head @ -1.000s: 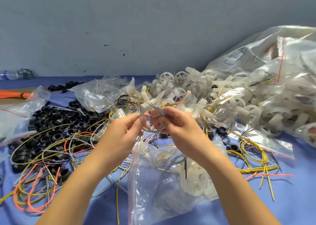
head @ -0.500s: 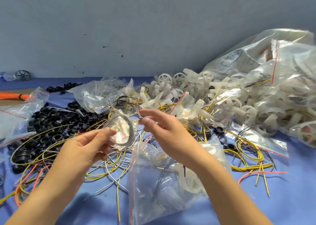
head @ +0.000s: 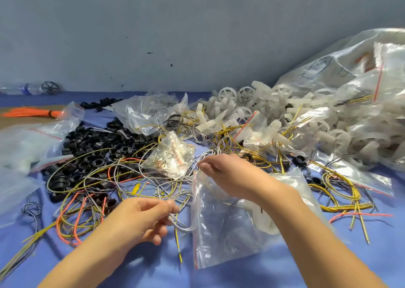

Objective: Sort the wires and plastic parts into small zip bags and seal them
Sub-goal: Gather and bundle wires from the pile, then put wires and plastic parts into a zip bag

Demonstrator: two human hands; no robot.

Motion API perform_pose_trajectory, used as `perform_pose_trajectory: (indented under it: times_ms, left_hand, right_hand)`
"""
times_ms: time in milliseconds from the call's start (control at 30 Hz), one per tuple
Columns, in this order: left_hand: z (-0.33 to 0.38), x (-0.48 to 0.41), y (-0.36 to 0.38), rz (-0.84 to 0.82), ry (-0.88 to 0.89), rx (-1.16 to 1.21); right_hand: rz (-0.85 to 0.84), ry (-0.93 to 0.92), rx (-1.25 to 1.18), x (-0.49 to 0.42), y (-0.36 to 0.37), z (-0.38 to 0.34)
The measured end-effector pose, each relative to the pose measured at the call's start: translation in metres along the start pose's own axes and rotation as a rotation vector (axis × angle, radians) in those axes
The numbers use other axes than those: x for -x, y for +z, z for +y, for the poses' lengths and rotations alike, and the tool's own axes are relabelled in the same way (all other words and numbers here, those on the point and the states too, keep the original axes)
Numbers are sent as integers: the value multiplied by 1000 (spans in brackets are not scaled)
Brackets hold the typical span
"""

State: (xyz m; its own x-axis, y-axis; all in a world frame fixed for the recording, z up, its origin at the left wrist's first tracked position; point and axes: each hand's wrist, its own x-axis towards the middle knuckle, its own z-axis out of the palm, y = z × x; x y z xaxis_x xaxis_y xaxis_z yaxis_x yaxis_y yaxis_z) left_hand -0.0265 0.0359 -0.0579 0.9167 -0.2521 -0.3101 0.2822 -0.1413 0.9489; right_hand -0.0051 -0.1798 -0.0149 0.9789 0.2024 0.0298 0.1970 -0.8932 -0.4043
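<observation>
A clear zip bag (head: 228,228) with a red seal line lies on the blue cloth in front of me, with white plastic parts and thin wires inside. My right hand (head: 232,176) pinches its upper left corner. My left hand (head: 140,220) holds a small coil of grey wire (head: 182,225) right beside the bag's left edge. Loose yellow, orange and grey wires (head: 92,200) are tangled across the cloth to the left. Just beyond my hands, a small filled bag (head: 173,156) rests on the wire pile.
A heap of black plastic rings (head: 92,147) sits at the left, white plastic wheels (head: 285,117) at the back right. Large filled bags (head: 350,79) rise at the far right. Empty bags (head: 22,152) and an orange wire bundle (head: 32,113) lie far left. Yellow wire coils (head: 337,189) lie right.
My left hand carried the grey wire coil down from chest height to the bag's left edge. My right hand let go of the coil and dropped to pinch the bag's corner.
</observation>
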Motion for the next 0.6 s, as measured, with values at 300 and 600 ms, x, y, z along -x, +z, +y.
perform_pose_trajectory:
  times_ms: [300, 600]
  left_hand:
    - [9, -2, 52, -122, 143, -123]
    - [54, -13, 37, 93, 671, -583]
  right_hand:
    - [-96, -45, -312, -19, -11, 11]
    - [512, -169, -632, -4, -58, 1]
